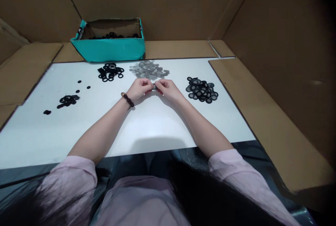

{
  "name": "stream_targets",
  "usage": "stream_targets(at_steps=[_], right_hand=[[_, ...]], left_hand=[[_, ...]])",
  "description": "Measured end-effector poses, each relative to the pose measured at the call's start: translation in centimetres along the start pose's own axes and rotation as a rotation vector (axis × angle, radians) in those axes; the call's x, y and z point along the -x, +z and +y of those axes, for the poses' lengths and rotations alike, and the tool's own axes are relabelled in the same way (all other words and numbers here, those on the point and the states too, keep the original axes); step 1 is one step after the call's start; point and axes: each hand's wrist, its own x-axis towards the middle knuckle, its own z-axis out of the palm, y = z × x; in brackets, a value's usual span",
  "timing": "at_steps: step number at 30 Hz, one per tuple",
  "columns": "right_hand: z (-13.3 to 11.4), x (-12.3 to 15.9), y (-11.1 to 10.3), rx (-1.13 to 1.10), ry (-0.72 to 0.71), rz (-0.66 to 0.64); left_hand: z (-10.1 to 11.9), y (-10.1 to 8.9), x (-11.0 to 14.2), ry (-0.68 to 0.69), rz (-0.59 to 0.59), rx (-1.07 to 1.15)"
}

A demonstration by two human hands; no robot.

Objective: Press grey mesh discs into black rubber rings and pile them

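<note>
The left hand point(137, 88) and the right hand point(169, 89) are close together, near the middle of the table's far half. The thumb and fingers of both hands are pinched on one small, round, dark and grey piece point(154, 86). It sits between the fingertips, and the fingers hide much of it. A dark brown band point(128, 100) with a gold-coloured bit goes around the left wrist.

Just past the hands is a spread-out heap of thin, flat, grey round discs point(149, 69). To the left of that heap lies a pile of shiny black rings point(110, 72). Nearer and more to the left is a smaller pile of black round pieces point(68, 100), with a few loose ones around it. On the right is a pile of black rings with grey middles point(201, 91).

All these lie on a flat white table point(157, 124). At its far edge stands an open blue-green box point(115, 50) with black rings inside. Tall brown cardboard walls point(178, 4) stand around the back and sides.
</note>
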Motion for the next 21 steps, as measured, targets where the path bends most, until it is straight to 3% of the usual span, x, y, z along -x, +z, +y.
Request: stream_targets(at_steps=[3,7,11,16,21], right_hand=[[0.3,-0.1,0.6,-0.168,0.093,0.010],[0.5,-0.3,0.8,-0.219,0.170,0.090],[0.4,-0.2,1.2,-0.188,0.077,0.172],[0.8,-0.2,1.3,-0.144,-0.026,0.122],[1.1,-0.4,0.4,-0.087,-0.010,0.060]], left_hand=[[-0.1,0.3,0.0,-0.009,0.048,0.032],[-0.1,0.6,-0.1,-0.037,0.049,-0.023],[-0.9,0.6,-0.6,-0.035,0.048,0.020],[-1.5,0.5,-0.8,-0.022,0.062,0.174],[-0.7,1.0,-0.3,0.001,0.022,0.037]])
